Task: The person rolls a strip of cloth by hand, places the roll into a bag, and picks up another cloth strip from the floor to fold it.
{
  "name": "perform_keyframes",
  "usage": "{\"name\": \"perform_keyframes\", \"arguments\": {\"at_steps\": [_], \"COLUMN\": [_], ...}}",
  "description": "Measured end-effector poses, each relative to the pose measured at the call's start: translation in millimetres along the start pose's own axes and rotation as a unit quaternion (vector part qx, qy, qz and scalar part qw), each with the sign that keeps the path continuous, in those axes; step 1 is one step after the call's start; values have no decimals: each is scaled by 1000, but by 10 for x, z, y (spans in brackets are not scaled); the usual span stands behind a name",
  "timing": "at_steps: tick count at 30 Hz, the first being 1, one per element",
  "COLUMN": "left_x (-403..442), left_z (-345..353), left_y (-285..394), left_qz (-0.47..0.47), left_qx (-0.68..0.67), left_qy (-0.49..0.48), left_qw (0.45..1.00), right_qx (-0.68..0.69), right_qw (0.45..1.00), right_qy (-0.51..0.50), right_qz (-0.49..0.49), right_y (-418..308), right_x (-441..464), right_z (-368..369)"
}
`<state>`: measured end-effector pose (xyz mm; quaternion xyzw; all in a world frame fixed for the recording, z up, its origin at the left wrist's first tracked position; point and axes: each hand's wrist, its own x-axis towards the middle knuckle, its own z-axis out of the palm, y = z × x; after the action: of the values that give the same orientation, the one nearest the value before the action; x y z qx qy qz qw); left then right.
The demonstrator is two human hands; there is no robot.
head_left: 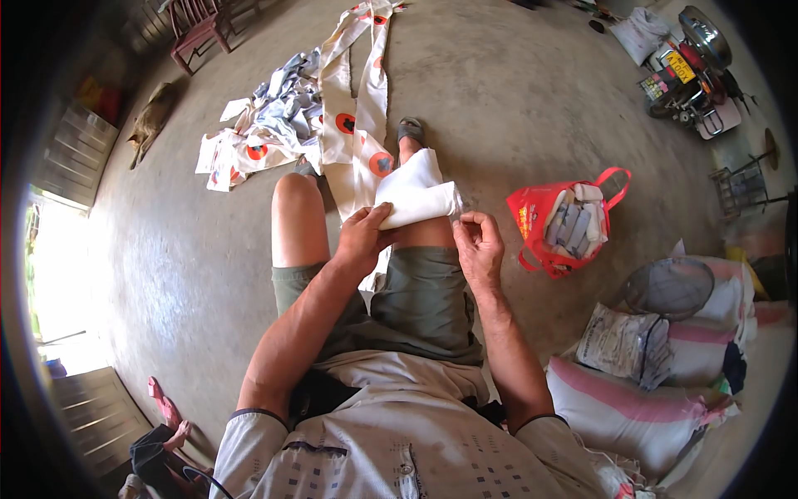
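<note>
A white roll of folded cloth lies across my right thigh and knee, with a flap of the same white cloth reaching toward the shin. My left hand grips its left end, thumb on top. Just off the frayed right end, my right hand is closed in a pinch; what sits between its fingertips is too small to make out. Long white cloth strips with red-orange round prints run from between my legs along the floor.
Beyond my left foot lies a heap of grey-blue and white cloth scraps. A red bag filled with rolled cloth stands at right. Stuffed sacks, a motorcycle, a dog, a wooden chair and another person's legs surround me.
</note>
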<state>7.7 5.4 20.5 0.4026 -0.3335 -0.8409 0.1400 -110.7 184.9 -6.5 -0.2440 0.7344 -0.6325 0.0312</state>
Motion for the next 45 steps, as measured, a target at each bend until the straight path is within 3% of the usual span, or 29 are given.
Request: {"name": "perform_keyframes", "arguments": {"at_steps": [11,17,26,32,35,38,45], "left_x": [-1,-21,-39,-18,-39,-28,5], "left_z": [-9,-4,33,15,31,57,12], "left_y": [-54,-81,-99,-148,-148,-176,-214], "left_qz": [-4,2,25,72,97,111,131], "left_qx": [-4,7,22,66,76,90,100], "left_qy": [-13,-3,-1,-2,-2,5,6], "left_qw": [1000,1000,999,995,992,990,986], "right_qx": [5,42,17,-164,-130,-172,-198], "right_qw": [999,997,996,969,981,973,978], "right_qy": [48,27,81,68,106,55,-8], "right_qz": [22,52,-23,-172,-98,-146,-69], "right_y": [15,89,-133,4,-315,-393,-142], "right_x": [40,62,57,151,118,151,199], "right_z": [165,162,212,147,152,83,68]}}
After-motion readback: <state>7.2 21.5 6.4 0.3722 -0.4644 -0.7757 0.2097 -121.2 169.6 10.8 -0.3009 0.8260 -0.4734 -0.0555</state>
